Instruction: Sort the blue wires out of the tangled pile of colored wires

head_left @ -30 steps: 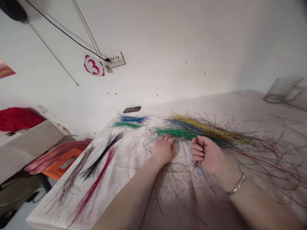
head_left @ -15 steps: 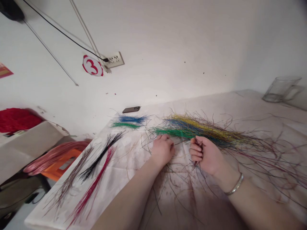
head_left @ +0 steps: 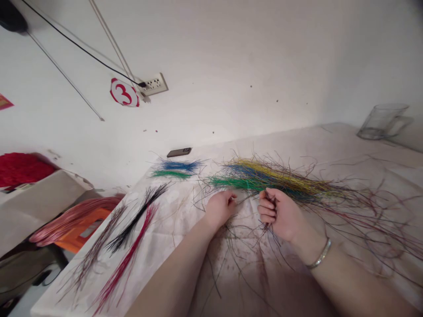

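Observation:
My right hand point(head_left: 280, 215) is closed around a small bunch of thin dark wires point(head_left: 269, 229), whose ends stick out below the fingers. To its left, my left hand point(head_left: 220, 208) is pinched, with a thin wire apparently at its fingertips; the fingers partly hide it. Just beyond both hands lies a long heap of wires, with a green bundle point(head_left: 228, 182) nearest, a blue bundle point(head_left: 249, 170) behind it and a yellow bundle point(head_left: 264, 168) at the back. Loose dark wires point(head_left: 236, 244) are scattered on the cloth under my wrists.
On the left of the cloth-covered table point(head_left: 158, 273) lie black wires point(head_left: 139, 218), red wires point(head_left: 127, 259) and brownish wires point(head_left: 95, 251). Small blue point(head_left: 181, 165) and green point(head_left: 170, 175) bundles lie near a phone point(head_left: 179, 152). A glass mug point(head_left: 381, 123) stands at the back right.
My left hand has drawn back slightly from the green bundle, and its fingers have come together in a pinch. My right hand keeps its hold on the dark wires. The view has shifted slightly.

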Action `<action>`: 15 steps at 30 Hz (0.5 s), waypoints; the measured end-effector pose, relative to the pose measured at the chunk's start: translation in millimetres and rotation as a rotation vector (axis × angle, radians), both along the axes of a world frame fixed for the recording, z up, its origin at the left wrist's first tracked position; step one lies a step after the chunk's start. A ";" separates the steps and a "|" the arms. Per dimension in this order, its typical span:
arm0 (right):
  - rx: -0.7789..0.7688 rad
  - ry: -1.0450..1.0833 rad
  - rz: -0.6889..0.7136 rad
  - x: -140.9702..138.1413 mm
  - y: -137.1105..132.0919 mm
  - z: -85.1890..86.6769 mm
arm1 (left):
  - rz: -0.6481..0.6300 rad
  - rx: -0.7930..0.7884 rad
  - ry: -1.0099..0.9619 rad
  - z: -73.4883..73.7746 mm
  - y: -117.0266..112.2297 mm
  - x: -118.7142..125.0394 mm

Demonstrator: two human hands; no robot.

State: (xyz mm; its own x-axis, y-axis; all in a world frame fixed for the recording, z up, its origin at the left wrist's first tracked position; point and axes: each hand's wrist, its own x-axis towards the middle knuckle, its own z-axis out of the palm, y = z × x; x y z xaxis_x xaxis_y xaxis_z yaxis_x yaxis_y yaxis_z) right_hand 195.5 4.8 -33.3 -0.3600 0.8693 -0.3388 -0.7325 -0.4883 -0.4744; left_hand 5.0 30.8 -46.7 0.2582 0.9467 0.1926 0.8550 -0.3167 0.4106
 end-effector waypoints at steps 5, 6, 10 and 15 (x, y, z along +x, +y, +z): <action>-0.010 -0.002 -0.005 -0.2 -0.4 0.9 | -0.050 -0.009 -0.068 1.5 -0.9 1.3; -0.009 -0.002 -0.006 -0.1 -0.4 0.9 | -0.045 -0.008 -0.090 1.6 -0.6 1.0; -0.001 -0.003 -0.012 0.0 -0.4 0.6 | 0.009 -0.004 -0.209 2.1 1.6 -1.4; -0.007 -0.009 -0.008 -0.4 -0.1 0.6 | 0.098 0.049 -0.390 9.9 -2.2 -0.6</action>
